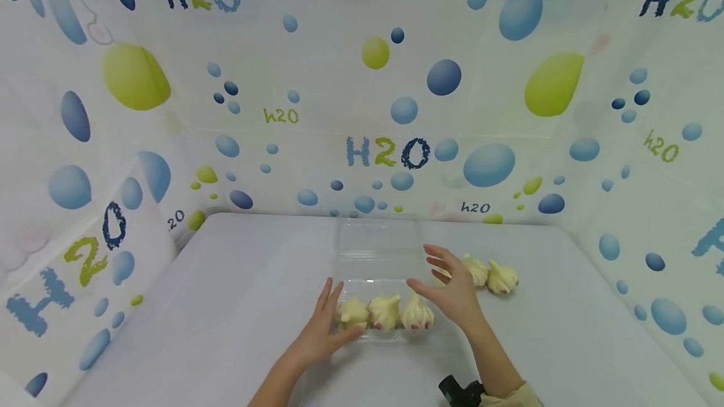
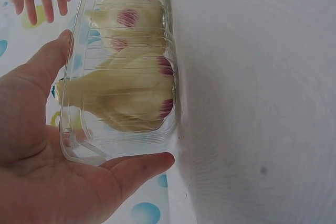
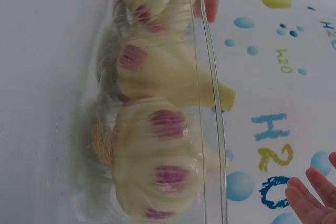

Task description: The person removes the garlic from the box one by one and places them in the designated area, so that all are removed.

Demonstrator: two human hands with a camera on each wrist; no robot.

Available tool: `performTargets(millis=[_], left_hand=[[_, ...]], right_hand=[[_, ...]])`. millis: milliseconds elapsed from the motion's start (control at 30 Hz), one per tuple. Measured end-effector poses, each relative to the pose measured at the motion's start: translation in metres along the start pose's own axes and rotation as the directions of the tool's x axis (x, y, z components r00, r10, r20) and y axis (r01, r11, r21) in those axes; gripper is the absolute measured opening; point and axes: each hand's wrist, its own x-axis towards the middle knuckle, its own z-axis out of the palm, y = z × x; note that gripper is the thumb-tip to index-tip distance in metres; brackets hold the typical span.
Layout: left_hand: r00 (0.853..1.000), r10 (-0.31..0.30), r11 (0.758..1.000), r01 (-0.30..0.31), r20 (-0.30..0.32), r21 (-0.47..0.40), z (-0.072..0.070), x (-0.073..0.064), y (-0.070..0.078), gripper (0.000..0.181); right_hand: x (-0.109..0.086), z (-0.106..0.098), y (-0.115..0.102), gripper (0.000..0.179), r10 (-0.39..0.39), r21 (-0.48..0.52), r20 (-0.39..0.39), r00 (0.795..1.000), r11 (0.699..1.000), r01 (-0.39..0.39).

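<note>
A clear plastic clamshell box (image 1: 390,335) lies on the table with its lid (image 1: 379,247) folded back. Three garlic bulbs sit in a row inside: a left one (image 1: 353,314), a middle one (image 1: 384,311) and a right one (image 1: 417,313). My left hand (image 1: 323,330) rests on the box's left end, its fingers straight and the thumb along the front rim. Past the right end, my right hand (image 1: 452,287) hovers with fingers spread, holding nothing. In the right wrist view the nearest bulb (image 3: 157,156) shows purple patches through the plastic wall.
Right of the box, one garlic bulb (image 1: 475,270) and another bulb (image 1: 502,278) lie on the white table (image 1: 243,269); part of a further pale shape shows behind my right hand. A black device (image 1: 460,391) is strapped at the right wrist. A printed curtain (image 1: 317,55) surrounds the table.
</note>
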Motion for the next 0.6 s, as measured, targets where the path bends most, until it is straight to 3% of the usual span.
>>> performTargets(millis=[200, 433, 600], left_hand=[[1.0, 0.003, 1.0, -0.003, -0.003, -0.007, -0.001, 0.0, 0.0, 0.092], [1.0, 0.0, 1.0, 0.0, -0.003, -0.02, -0.002, -0.001, 0.001, 0.092], [1.0, -0.004, 1.0, 0.004, -0.001, -0.022, -0.001, -0.001, 0.001, 0.092]], right_hand=[[0.0, 0.012, -0.008, 0.062, 0.017, 0.027, 0.046, 0.999, 0.999, -0.019], [-0.007, 0.022, -0.044, 0.058, 0.034, 0.034, 0.105, 0.994, 0.999, -0.037], [-0.008, 0.03, -0.049, 0.058, 0.026, 0.035, 0.128, 0.991, 0.999, -0.031]])
